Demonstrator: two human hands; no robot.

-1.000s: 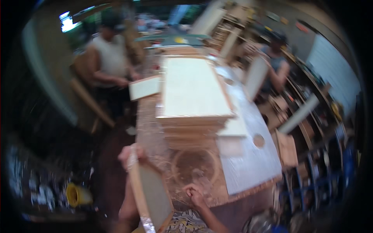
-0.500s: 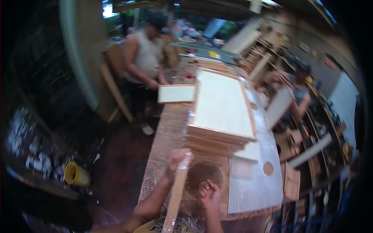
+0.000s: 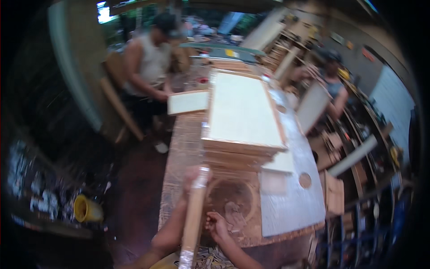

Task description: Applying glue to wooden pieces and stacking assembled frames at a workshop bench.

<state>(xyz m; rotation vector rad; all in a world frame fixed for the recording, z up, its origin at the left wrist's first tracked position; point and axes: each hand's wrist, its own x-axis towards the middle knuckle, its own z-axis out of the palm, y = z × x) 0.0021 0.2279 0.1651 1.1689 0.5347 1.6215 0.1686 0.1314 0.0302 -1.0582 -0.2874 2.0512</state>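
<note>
Holding a panel on edge, left-handed

Grips the panel point(image 3: 195, 215) near its far end with the left hand point(image 3: 190, 177), apparently pinching the edge; too blurred and partly hidden to tell exactly how. Has the panel close in front, over the near part of the worktop point(image 3: 181, 148), narrow edge up and shiny at both ends; cannot tell whether touching the wood below. Holds the right hand point(image 3: 217, 225) just beside, with fingers part-curled and a little apart, and with nothing seen in the grasp; cannot tell about contact with the panel.

Looks like a handling step, carrying or turning the panel. Would seem to call next for a second, firm hold with the right hand, and for care to clear the pale-topped stack point(image 3: 242, 110) just beyond.

Near the right hand, see a crumpled pinkish thing point(image 3: 235, 215); farther right, a pale sheet point(image 3: 291, 210) flat on the worktop. Left of the stack, see a small board point(image 3: 188, 103) at the hands of a co-worker point(image 3: 150, 58); to the right, a second co-worker point(image 3: 339, 96) with a long board point(image 3: 312, 107). Far left, see a yellow bucket point(image 3: 87, 209).
</note>
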